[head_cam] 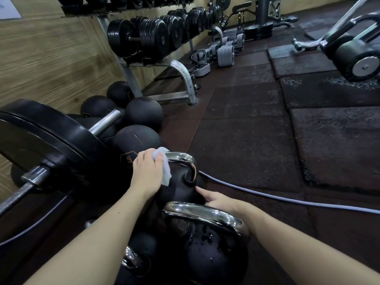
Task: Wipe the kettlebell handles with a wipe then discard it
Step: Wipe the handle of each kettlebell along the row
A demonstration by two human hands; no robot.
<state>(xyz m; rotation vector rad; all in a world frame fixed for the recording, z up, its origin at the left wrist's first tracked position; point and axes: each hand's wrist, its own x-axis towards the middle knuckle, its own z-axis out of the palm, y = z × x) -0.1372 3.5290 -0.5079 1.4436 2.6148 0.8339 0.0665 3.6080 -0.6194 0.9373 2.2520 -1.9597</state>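
Head view shows the left hand curling round a soft, crumpled white wipe and pressing it on the left end of a smooth, mirror-bright chrome handle, an arch running left to right above the far kettlebell, a matte black, pebbled ball on the rubber floor tiles. The right hand lies with fingers straight against that ball's right flank, pointing left. The near kettlebell, beaded with droplets, stands just in front, its glossy handle also spanning left to right.
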